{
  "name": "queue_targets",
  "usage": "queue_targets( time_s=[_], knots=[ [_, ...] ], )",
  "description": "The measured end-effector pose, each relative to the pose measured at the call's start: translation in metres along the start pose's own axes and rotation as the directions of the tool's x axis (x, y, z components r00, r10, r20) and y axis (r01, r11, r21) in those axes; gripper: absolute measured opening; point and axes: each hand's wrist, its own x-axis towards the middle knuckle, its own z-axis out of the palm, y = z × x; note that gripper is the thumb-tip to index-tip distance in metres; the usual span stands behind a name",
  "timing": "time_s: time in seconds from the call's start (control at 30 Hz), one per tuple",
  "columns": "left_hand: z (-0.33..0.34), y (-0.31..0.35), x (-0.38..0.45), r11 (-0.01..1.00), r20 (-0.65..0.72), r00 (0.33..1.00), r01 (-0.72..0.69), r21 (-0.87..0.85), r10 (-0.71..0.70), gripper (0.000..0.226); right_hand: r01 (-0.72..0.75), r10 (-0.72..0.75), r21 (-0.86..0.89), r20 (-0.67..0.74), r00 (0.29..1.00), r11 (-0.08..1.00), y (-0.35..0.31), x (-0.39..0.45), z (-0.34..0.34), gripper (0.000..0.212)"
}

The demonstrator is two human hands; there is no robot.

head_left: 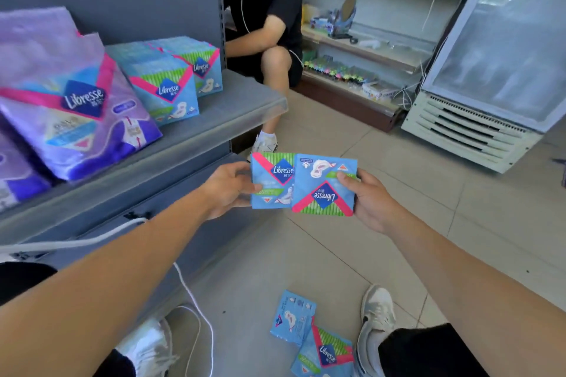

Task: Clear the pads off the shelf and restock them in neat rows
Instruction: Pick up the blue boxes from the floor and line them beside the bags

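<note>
Nearest the person's feet, two blue pad packs (309,337) lie loose and overlapping on the floor tiles (398,193), just beside the grey shoe (375,324); these have yet to go back to the shelf.

Above them, out in front of the shelf edge, the left hand (228,190) grips one blue pack (269,182) by its left side, thumb on the face and fingers curled behind. The right hand (370,199) pinches a second pack (324,185) by its right side, thumb pressed on the front. The two packs touch, the right one overlapping the left, and the right one is upside down, its logo inverted, while the left reads upright.

The step in hand looks like squaring a pair before shelving. To do it well, the person should turn the right pack so both logos face the same way, align the edges flush, then slide the pair in as one behind the existing blue row.

Farther along, on the grey shelf (245,107), two rows of matching blue packs (171,82) stand upright near its right end, with open shelf to their right. To the left of those rows sit larger purple packs (67,107), leaning. Beyond the shelf end, another person (266,18) crouches.
</note>
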Motion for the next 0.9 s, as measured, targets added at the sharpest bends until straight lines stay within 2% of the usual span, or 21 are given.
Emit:
queue_targets(
  time_s=[0.1,0.17,0.33,0.47,0.53,0.57,0.67,0.8,0.9],
  knots=[
    [-0.009,0.041,-0.011,0.996,-0.056,0.995,-0.085,-0.02,0.084,0.036,0.074,-0.075,0.013,0.012,0.997,0.997,-0.035,0.005,0.033,0.049],
    [-0.014,0.067,-0.018,0.99,-0.094,0.986,-0.138,-0.026,0.135,0.036,0.098,-0.099,0.028,0.039,0.994,0.995,-0.055,0.012,0.056,0.046],
    [-0.031,0.125,-0.031,0.965,-0.219,0.94,-0.256,0.054,0.261,0.039,0.162,-0.158,-0.015,0.136,0.978,0.987,-0.109,0.031,0.116,0.063],
    [-0.048,0.16,-0.034,0.932,-0.274,0.896,-0.301,0.202,0.349,0.032,0.233,-0.216,-0.072,0.194,0.957,0.97,-0.136,0.062,0.146,0.039],
    [-0.054,0.173,-0.034,0.928,-0.254,0.906,-0.278,0.25,0.34,0.026,0.264,-0.24,-0.099,0.208,0.948,0.959,-0.145,0.082,0.157,0.04],
    [-0.058,0.177,-0.032,0.924,-0.237,0.913,-0.265,0.277,0.333,0.032,0.278,-0.246,-0.13,0.219,0.944,0.952,-0.148,0.089,0.162,0.043],
    [-0.066,0.183,-0.017,0.856,-0.259,0.903,-0.187,0.481,0.343,0.069,0.326,-0.271,-0.241,0.234,0.934,0.914,-0.157,0.112,0.176,0.044],
    [-0.068,0.193,0.007,0.789,-0.322,0.872,-0.109,0.604,0.367,0.079,0.385,-0.309,-0.373,0.248,0.918,0.844,-0.165,0.146,0.179,0.039],
    [-0.067,0.196,0.02,0.722,-0.361,0.847,-0.038,0.691,0.39,0.102,0.444,-0.333,-0.409,0.314,0.889,0.798,-0.169,0.161,0.177,0.048]
  ],
)
